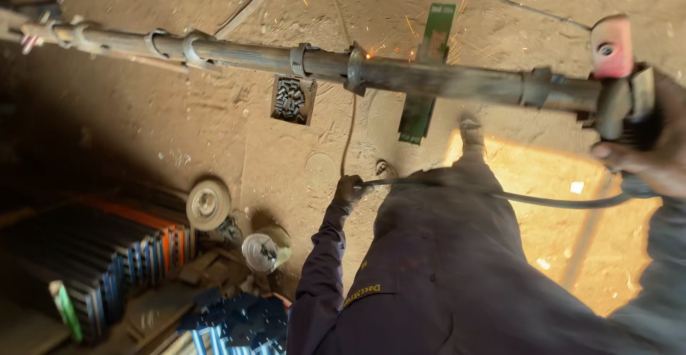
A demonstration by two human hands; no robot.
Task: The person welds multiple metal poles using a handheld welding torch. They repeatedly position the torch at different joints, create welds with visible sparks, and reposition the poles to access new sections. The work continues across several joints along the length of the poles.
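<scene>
dark work trousers [457, 269] fill the foreground; left hand [349, 187] is closed round the cable [543, 199], right hand [654, 158] is wrapped round the angle grinder [625, 101] at the near end of the long steel pipe [429, 76].

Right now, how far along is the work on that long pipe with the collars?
Several collars already sit along the steel pipe. Sparks fly at one collar mid-pipe, so that joint is in hand. The right hand grips a grinder-like tool at the pipe's end; the left hand holds the cable. Which joints remain cannot be judged.
</scene>
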